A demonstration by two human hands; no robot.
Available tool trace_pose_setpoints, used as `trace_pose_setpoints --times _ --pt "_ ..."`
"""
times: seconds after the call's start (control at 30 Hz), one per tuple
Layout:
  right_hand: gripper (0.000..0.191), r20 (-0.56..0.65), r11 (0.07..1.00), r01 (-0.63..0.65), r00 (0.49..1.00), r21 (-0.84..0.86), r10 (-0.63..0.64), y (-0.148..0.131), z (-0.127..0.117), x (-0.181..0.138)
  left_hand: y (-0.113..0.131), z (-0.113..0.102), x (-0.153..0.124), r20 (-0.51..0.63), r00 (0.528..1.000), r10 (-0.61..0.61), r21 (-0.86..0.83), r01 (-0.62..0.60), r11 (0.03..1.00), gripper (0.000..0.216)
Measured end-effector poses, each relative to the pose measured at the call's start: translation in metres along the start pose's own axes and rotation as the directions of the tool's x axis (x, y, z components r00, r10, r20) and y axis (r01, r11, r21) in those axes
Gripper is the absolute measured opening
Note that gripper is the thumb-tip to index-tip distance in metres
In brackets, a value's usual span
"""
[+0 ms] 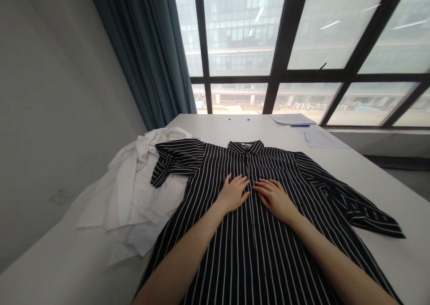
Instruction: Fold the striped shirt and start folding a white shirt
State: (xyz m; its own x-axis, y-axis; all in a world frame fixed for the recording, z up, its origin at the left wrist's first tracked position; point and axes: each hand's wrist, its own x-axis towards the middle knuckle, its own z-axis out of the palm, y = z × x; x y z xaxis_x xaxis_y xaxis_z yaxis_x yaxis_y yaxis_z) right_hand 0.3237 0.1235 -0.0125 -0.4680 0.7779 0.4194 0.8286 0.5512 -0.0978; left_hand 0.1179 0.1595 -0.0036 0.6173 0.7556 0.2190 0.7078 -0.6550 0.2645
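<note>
**Zero pinch, all flat contact**

Head view: my left hand (235,194) and right hand (276,201) lie palms down, fingers loosely spread, gripping nothing. Right beneath them, the striped shirt (231,251) lies front up, collar (246,148) beyond my hands, sleeves (184,157) out to either side, seemingly so its whole front stays reachable. One palm each side of the placket (252,235), probably to share pressure evenly. Left of my grip, white cloth (134,202) is heaped, apparently set aside; far beyond my right, papers (325,140) and a blue pen (300,126) sit apart from the shirt.

Dark-framed windows (242,32) stand beyond a white table (215,126), beside a blue curtain (152,49) and grey wall (67,81).
</note>
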Motion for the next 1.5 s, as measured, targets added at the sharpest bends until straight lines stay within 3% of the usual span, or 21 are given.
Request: trace_pose_setpoints --times 0.33,0.5,0.67,0.9,1.0,1.27,1.5 --pt "0.033 -0.014 0.996 -0.008 1.000 0.089 0.010 -0.002 -0.007 0.001 -0.002 0.001 0.002 -0.136 0.991 0.003 -0.109 -0.018 0.994 0.021" --pt "0.030 -0.086 0.997 -0.064 0.994 0.038 0.067 -0.003 -0.010 0.001 -0.004 0.002 0.002 -0.114 0.993 0.036 -0.121 -0.050 0.991 0.026" --pt "0.033 -0.052 0.998 -0.044 0.998 0.043 0.046 -0.001 -0.006 -0.001 -0.002 0.002 0.002 -0.144 0.990 0.006 -0.146 -0.028 0.989 0.033" --pt "0.036 0.010 0.997 -0.007 1.000 0.074 0.007 -0.001 -0.004 -0.002 -0.001 -0.002 0.001 0.017 1.000 0.010 -0.119 -0.008 0.993 0.048" --pt "0.036 0.019 0.995 0.014 1.000 0.095 -0.016 -0.001 -0.005 -0.002 0.000 -0.002 0.001 0.034 0.999 0.000 -0.122 0.004 0.992 0.049" --pt "0.040 0.033 0.995 0.017 0.999 0.095 -0.020 -0.007 -0.011 0.000 -0.004 0.002 0.002 -0.152 0.988 -0.035 -0.183 0.006 0.983 0.037" --pt "0.031 0.049 1.000 -0.003 0.999 -0.012 0.003 -0.010 -0.009 0.001 -0.007 0.003 0.003 -0.176 0.983 -0.046 -0.195 0.011 0.981 0.037"
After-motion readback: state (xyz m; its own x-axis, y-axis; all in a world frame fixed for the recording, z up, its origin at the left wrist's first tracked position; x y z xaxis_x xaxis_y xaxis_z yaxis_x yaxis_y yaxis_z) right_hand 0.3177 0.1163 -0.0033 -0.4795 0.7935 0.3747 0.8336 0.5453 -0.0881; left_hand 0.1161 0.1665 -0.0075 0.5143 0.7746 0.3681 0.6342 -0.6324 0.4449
